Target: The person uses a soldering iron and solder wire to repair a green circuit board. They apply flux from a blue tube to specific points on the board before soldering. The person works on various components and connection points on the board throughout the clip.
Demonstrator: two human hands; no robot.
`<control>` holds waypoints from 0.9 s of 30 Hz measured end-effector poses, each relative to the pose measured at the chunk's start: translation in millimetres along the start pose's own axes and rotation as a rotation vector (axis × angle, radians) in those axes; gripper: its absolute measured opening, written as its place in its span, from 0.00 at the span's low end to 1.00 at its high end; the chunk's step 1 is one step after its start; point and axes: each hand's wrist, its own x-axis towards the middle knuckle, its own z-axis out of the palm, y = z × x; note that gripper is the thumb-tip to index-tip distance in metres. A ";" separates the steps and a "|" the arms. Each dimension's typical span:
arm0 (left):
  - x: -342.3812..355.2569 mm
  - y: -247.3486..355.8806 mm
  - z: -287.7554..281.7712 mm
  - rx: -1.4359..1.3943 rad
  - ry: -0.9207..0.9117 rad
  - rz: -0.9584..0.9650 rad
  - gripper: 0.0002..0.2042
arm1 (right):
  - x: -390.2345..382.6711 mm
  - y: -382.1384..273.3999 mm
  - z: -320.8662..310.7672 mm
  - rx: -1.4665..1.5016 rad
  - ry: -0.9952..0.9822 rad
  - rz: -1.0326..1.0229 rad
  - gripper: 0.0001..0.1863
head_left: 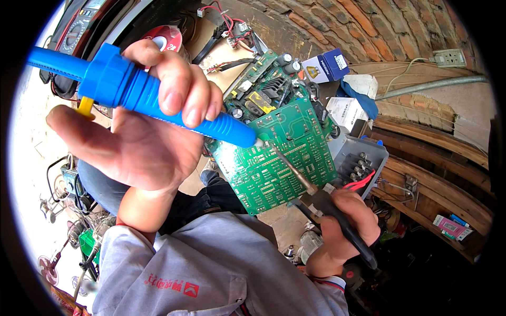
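Note:
My left hand (pixel 147 137) is wrapped round a blue desoldering pump (pixel 234 129), my thumb beside its yellow button (pixel 87 105). The pump's white nozzle rests at the underside of a green circuit board (pixel 253 181), whose solder joints face up. My right hand (pixel 345 221) grips the black handle of a soldering iron (pixel 300 176), its metal tip meeting the board just by the nozzle. Behind that board stands another one (pixel 266 89) with capacitors, heatsinks and a yellow transformer.
A red-labelled spool (pixel 158 34) and loose wires lie above. Small boxes (pixel 324 66) and a grey case with terminals (pixel 369 152) sit at right, before a brick wall (pixel 369 26) and wooden shelves (pixel 421 179). A multimeter (pixel 74 31) is top left; tangled tools lie lower left.

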 end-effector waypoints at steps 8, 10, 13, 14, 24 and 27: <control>-2.3 5.4 -0.2 -0.038 -0.001 0.014 0.35 | -23.1 -17.3 7.4 -0.075 -0.005 0.010 0.17; -2.1 6.1 0.4 -0.039 0.001 0.017 0.35 | -24.8 -14.0 11.7 -0.135 -0.047 -0.058 0.18; -2.8 5.7 -2.8 -0.037 -0.008 0.009 0.35 | -30.1 -5.6 18.7 -0.127 -0.009 -0.101 0.17; -2.8 6.1 -3.4 -0.042 -0.007 0.011 0.35 | -30.0 -5.2 20.0 -0.120 0.002 -0.102 0.17; -2.2 8.1 -3.8 -0.043 -0.007 0.002 0.35 | -22.4 -6.6 13.9 -0.081 0.007 -0.035 0.14; -2.4 8.3 -4.6 -0.037 -0.006 0.002 0.35 | -19.4 -6.4 11.6 -0.025 0.067 -0.003 0.16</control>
